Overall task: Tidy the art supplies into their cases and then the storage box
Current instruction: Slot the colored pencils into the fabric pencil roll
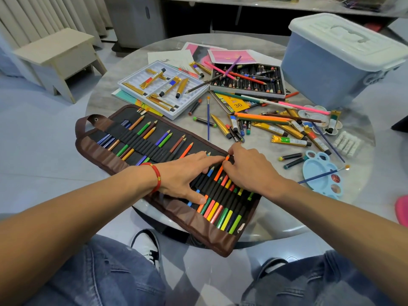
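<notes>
Both hands are down on the brown roll-up pencil case (123, 149), which is spread open across the lower middle of the frame. Left hand (187, 173) lies flat on the loops, fingers straight, holding nothing. Right hand (245, 166) has its fingers curled, pinching the tip of an orange pencil (219, 171) sitting in a loop. The blue storage box (337, 69) sits upper right with its lid on, and loose paint tubes (289, 141) are scattered mid-right.

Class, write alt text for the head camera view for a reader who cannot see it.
Two hands work an orange pencil into a brown roll-up pencil case on a round table. Beyond lie scattered paint tubes, crayons, brushes, palettes and a lidded blue storage box.
</notes>
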`<state>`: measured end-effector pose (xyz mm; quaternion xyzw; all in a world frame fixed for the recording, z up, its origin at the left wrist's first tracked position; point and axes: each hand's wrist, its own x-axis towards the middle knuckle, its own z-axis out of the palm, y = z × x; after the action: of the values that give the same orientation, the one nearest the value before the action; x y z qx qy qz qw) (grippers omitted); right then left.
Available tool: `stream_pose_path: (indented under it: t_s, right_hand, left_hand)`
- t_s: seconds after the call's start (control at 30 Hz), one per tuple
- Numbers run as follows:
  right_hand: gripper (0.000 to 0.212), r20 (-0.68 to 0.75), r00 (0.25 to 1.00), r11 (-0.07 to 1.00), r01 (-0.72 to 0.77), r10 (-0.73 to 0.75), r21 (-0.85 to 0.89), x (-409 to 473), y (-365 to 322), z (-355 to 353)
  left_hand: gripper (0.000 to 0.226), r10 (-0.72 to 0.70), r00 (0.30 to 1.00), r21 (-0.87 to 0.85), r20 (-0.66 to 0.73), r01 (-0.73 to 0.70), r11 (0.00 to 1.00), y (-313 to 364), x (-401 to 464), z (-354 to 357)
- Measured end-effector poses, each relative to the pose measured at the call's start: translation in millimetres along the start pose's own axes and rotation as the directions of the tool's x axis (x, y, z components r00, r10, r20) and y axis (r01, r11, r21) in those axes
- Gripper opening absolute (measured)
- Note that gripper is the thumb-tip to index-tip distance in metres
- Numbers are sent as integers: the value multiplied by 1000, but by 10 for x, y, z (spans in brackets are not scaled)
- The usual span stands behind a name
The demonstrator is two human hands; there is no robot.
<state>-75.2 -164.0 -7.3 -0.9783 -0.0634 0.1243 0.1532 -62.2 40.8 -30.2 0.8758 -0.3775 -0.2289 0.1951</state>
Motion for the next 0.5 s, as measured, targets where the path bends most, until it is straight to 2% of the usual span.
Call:
stream_pose_path:
  t_s: [0.17, 0.27, 0.4, 0.5]
  right_hand:
    - [29, -6, 1000, 999, 6, -6, -49, -19, -15, 18]
    - [26, 1, 1000, 1000, -5, 5, -9, 1, -13, 9]
    - [24, 40, 998, 999, 41, -42, 20, -12, -57, 0]
    - [26, 88, 994, 998, 59, -60, 12, -80, -117, 14]
  left_hand:
    - [113, -3, 1000, 6, 17, 2, 1000, 8, 22, -21]
    - [112, -52, 998, -71, 18, 53, 996, 13, 20, -21]
    - [88, -128, 992, -213, -3, 125, 969, 38, 11, -26]
    - [75, -139, 990, -226, -11, 133, 965, 55, 18, -42]
